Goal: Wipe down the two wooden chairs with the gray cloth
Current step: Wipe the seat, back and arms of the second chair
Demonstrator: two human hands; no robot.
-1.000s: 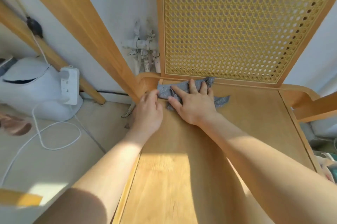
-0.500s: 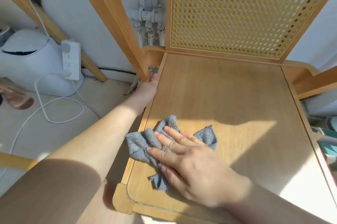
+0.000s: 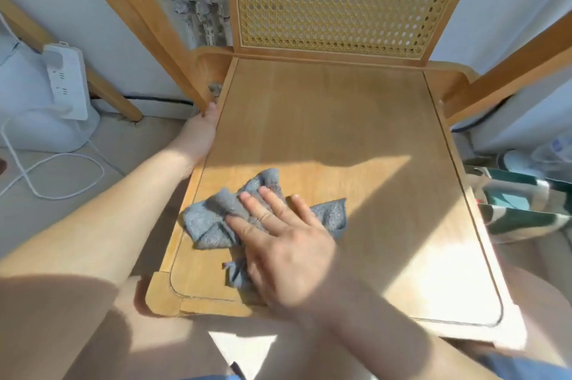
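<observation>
On the seat of the wooden chair (image 3: 356, 132), toward its 8 o'clock corner, the gray cloth (image 3: 210, 222) lies crumpled under the right hand (image 3: 288, 243), whose straight, spread fingers press it flat. At 11 o'clock from the cloth, the left hand (image 3: 199, 132) meets the seat's edge. Its fingers are hidden, so its grip cannot be told.

Hard sunlight glares on the chair seat (image 3: 356, 138) front; sharp arm shadows, wide-angle bending at edges, slight blur.
</observation>
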